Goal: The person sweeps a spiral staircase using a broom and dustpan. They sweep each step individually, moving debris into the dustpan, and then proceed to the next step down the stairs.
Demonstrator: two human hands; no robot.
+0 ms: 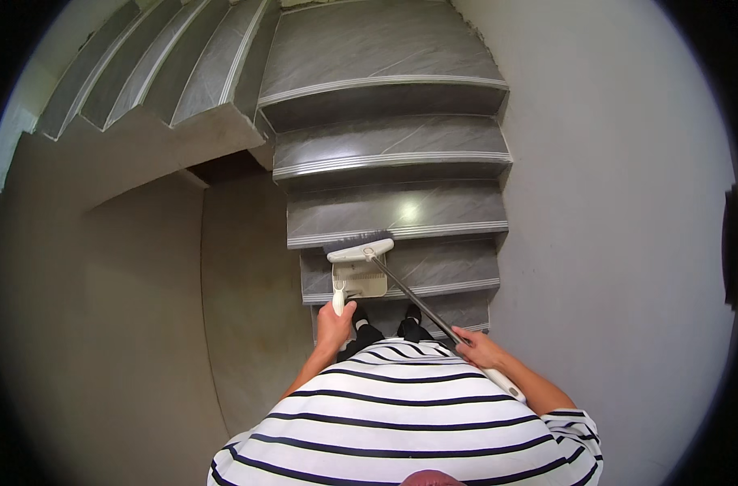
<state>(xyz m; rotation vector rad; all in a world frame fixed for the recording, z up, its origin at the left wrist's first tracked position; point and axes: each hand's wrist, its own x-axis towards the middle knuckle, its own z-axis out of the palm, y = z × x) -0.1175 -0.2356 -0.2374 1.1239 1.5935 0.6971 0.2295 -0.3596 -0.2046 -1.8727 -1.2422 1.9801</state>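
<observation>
My left hand (335,328) grips the pale handle of a dustpan (369,285), whose pan with comb teeth lies over the stair tread in front of my feet. In my right hand (479,347) is the dark metal pole of a broom (414,296), held above its white end grip. The broom's white head (361,249) crosses above the dustpan and hides the pan's far part. Its grey bristles (359,240) point away from me, at the nosing of the stair above.
Grey tiled stairs (393,136) with striped nosings rise ahead to a landing (375,45). Another flight (211,73) turns off at upper left. A plain wall (606,212) borders the right side. Along the left, the stairs end at an open side above a lower surface (247,273).
</observation>
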